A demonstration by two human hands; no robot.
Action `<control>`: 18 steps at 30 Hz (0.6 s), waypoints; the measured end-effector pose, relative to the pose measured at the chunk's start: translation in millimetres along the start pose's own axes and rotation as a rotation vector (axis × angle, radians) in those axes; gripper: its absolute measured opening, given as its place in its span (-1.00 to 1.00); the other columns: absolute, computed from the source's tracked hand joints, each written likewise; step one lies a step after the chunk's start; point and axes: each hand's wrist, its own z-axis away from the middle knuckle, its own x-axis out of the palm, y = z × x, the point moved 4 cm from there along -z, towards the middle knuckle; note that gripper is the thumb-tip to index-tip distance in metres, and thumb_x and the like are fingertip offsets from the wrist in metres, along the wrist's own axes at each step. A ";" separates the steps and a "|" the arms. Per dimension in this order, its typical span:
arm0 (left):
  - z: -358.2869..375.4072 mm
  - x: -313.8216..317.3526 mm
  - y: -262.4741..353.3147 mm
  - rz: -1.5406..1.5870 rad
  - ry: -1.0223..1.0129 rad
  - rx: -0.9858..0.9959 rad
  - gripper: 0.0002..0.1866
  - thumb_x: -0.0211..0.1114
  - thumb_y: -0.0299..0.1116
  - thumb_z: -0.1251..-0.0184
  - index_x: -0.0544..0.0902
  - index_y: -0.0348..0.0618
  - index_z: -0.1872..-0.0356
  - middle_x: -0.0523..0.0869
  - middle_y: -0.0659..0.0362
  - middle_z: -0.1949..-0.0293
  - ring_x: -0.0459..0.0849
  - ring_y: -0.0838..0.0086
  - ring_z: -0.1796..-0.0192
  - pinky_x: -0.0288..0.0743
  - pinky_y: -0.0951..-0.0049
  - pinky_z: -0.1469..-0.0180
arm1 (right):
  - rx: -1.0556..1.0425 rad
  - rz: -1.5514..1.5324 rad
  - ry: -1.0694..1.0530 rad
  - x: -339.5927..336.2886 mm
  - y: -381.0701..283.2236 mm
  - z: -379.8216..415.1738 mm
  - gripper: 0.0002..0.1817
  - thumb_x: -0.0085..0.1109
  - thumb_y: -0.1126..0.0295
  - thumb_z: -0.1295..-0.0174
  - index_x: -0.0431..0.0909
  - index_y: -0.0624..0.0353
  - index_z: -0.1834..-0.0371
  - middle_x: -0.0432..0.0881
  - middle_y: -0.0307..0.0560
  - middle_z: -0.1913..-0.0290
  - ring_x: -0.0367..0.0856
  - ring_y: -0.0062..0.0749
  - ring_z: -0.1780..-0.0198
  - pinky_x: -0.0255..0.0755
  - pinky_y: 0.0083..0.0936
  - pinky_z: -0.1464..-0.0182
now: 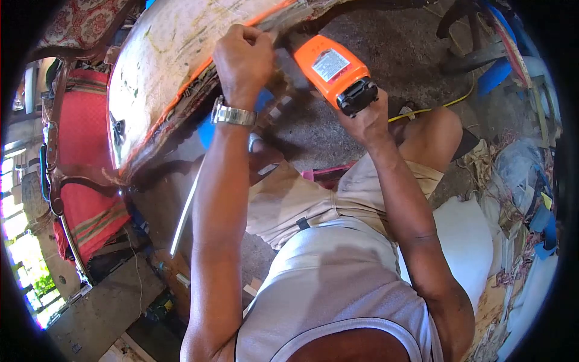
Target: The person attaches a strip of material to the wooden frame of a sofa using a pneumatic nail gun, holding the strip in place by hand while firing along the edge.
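My right hand [369, 118] is wrapped round the handle of an orange and black power tool [330, 65], whose front end points at the edge of a large curved furniture piece [166, 57]. An orange strip [202, 67] runs along that edge. Against the strip, my left hand [244, 57] is closed with its fingers pinched together; a silver watch is on its wrist. What the fingertips hold is too small to make out, possibly part of the edge. The tool's tip is dark and partly hidden.
A red cushioned chair [87, 157] with a dark wooden frame stands at the left. A yellow cord [446, 104] crosses the floor at the right. Plastic bags [515, 166] and fabric scraps lie at the far right. A thin white strip [186, 208] hangs beside my left forearm.
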 end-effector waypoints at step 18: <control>20.3 1.1 2.2 -0.189 0.123 0.188 -0.71 0.46 -0.38 -0.31 0.66 -0.36 0.07 0.85 -0.04 0.28 0.84 0.23 0.26 0.68 0.25 0.06 | 0.046 -0.053 -0.019 -5.9 -4.8 -12.8 -0.51 0.57 0.39 -0.09 0.68 0.14 -0.13 0.82 0.04 0.08 0.85 -0.01 0.05 0.72 -0.28 0.00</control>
